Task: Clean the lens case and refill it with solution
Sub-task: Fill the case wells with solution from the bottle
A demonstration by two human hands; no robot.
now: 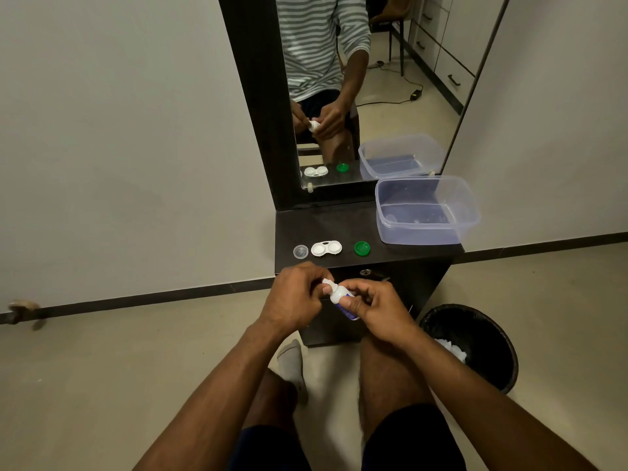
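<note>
Both forearms reach forward from the bottom of the frame and meet in front of the counter (339,229) edge. I read the right hand (372,305) as closed around the body of the solution bottle (341,298), thumb pressed on its side. The left hand (294,294) is pinched at the bottle's white tip, which points left; whether it grips a cap or the bare nozzle I cannot tell.

Handling notes, as judgement:
- Bottle: small, light, plastic, probably squeezable. Hold it at mid-body; too firm a squeeze with the tip open could spill solution.
- Lens case (326,248): light, rigid white plastic, two joined wells, lying open side up on the counter, well apart from both hands. It will likely skid if nudged. Take it by the narrow bridge between the wells, or pin one edge while filling.
- Green cap (362,248): lies just right of the case. A clear round lid (300,251) lies just left of it. Both are light and easily knocked off the front edge.

Limits of view:
- Fingers cover most of the bottle label and the whole tip.
- Well contents, dry or wet, are too small to judge.
- Clear tub (428,212) at the counter's right rear appears to hold some liquid; this is uncertain.
- Black bin (475,338) on the floor holds something white that I cannot identify.
- Mirror (390,96) repeats the scene but adds no detail on the tip.
</note>
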